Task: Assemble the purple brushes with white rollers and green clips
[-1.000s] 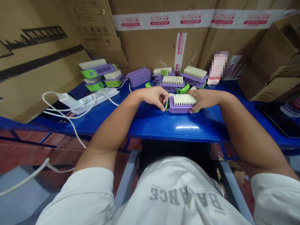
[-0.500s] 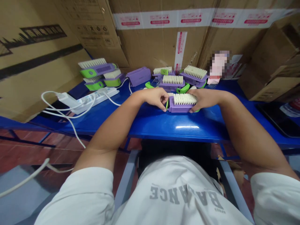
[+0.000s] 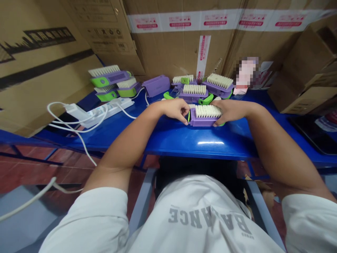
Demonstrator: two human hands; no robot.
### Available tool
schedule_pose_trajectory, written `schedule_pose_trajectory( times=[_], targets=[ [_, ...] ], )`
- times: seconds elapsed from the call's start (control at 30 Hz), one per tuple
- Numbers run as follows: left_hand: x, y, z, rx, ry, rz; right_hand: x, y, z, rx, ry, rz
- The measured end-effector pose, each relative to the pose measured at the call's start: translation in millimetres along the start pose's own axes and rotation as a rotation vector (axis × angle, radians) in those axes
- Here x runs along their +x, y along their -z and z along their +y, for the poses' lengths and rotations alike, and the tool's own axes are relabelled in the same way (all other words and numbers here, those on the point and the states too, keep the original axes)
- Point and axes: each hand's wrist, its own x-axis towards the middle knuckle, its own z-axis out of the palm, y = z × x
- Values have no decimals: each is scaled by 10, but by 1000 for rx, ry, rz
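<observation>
A purple scrub brush (image 3: 204, 119) with cream bristles facing up lies on the blue table in front of me. My right hand (image 3: 231, 112) grips its right end, with the fingers wrapped over the edge. My left hand (image 3: 173, 109) pinches its left end at a narrow green strip (image 3: 189, 117). Behind them stand several similar brushes, such as one (image 3: 194, 93) just beyond my hands and another (image 3: 219, 83) to the right. A curved green piece (image 3: 205, 99) lies close behind the held brush.
Further left are more green-and-purple brushes (image 3: 108, 76) and a purple case (image 3: 156, 86). A white power strip (image 3: 110, 109) with tangled white cables lies on the blue table (image 3: 168, 135). Cardboard boxes (image 3: 179, 45) line the back, and a dark tablet (image 3: 313, 133) sits at right.
The green strip at the brush's left end now sits closer against the purple body. My hands have barely moved.
</observation>
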Motion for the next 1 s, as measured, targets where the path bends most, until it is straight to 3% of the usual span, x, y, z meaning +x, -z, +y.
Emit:
schedule_pose_trajectory(
  times=[1.0],
  targets=[
    [16, -15, 54, 124, 72, 98, 9, 1, -7, 4, -32, -11]
  ],
)
